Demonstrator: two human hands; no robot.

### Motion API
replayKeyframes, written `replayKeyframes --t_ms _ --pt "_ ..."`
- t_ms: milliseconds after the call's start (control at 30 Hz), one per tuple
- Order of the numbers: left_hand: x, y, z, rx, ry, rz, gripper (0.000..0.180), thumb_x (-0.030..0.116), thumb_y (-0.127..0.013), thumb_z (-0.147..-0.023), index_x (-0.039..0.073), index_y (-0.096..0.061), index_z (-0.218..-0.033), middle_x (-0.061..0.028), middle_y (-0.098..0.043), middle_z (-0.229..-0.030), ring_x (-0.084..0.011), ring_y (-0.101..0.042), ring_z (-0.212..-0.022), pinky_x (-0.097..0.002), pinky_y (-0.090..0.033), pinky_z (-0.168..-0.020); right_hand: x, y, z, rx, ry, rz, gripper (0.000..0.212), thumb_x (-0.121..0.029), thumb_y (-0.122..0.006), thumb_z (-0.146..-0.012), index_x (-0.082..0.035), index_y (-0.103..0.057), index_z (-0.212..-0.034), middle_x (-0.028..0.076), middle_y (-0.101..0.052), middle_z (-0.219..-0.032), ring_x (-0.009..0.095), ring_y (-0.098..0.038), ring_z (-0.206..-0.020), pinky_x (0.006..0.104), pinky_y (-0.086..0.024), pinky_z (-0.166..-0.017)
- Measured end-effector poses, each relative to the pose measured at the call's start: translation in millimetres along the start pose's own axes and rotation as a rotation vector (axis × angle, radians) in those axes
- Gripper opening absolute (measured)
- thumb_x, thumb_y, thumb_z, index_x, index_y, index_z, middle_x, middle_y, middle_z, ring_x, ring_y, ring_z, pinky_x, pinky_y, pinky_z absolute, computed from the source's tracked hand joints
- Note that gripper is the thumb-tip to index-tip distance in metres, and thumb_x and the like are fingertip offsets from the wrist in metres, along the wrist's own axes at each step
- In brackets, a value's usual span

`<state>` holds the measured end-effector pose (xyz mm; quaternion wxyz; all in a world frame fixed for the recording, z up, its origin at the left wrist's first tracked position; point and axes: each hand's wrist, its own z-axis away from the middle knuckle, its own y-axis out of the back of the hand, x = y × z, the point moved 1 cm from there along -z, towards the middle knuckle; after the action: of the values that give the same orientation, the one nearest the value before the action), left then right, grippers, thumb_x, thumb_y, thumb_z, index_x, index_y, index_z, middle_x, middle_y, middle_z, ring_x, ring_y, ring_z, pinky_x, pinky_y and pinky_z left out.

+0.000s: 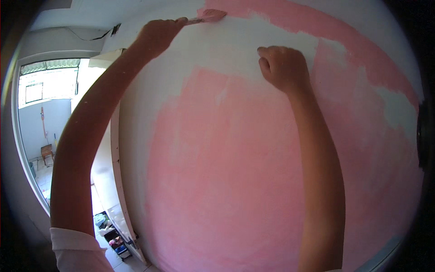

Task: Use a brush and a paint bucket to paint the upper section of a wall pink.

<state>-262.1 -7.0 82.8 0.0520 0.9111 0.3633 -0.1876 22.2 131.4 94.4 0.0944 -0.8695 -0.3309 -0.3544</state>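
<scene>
My left hand [158,34] is raised high and grips the handle of a paintbrush [209,16]. Its pink-loaded bristles touch the wall [235,149] near the top, at the edge of a pink band. My right hand [283,67] is curled into a loose fist and rests against the wall on a white patch, holding nothing that I can see. Most of the wall in front of me is covered in pink paint, with white areas left along the upper part and at the far right.
To the left, the wall ends at a doorway edge [115,158] opening onto a bright area with a grey wall and a small wooden chair [46,152]. Low by the door frame lies some clutter [111,231] on a tiled floor.
</scene>
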Motion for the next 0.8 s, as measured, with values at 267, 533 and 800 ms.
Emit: replayKeyframes --t_ms 267,533,800 --pt "23 62 128 -0.261 0.388 0.398 0.022 0.015 -0.04 -0.097 0.006 -0.044 -0.117 -0.0201 -0.063 -0.085 -0.0405 -0.063 -0.081 -0.0483 -0.048 -0.065 -22 21 2 -0.241 -0.194 -0.147 0.015 -0.019 -0.05 -0.081 -0.007 -0.059 -0.075 0.014 -0.061 -0.072 0.034 -0.059 -0.07 0.0469 -0.046 -0.063" --pt "105 109 366 -0.364 1.165 1.218 0.03 0.038 -0.045 -0.098 0.009 -0.05 -0.101 0.0045 -0.043 -0.067 -0.0037 -0.035 -0.05 -0.0217 -0.024 -0.043 -112 26 161 -0.009 -0.19 -0.698 0.01 -0.012 -0.055 -0.078 -0.003 -0.06 -0.077 0.017 -0.059 -0.073 0.035 -0.06 -0.071 0.0441 -0.048 -0.064" --pt "234 186 468 -0.337 1.775 1.748 0.031 0.042 -0.056 -0.088 0.012 -0.048 -0.091 0.0053 -0.037 -0.06 -0.0039 -0.027 -0.042 -0.0215 -0.016 -0.038 -226 70 320 -0.481 -0.778 -1.189 0.007 -0.005 -0.056 -0.074 -0.004 -0.062 -0.074 0.012 -0.061 -0.071 0.026 -0.059 -0.066 0.0346 -0.046 -0.059"
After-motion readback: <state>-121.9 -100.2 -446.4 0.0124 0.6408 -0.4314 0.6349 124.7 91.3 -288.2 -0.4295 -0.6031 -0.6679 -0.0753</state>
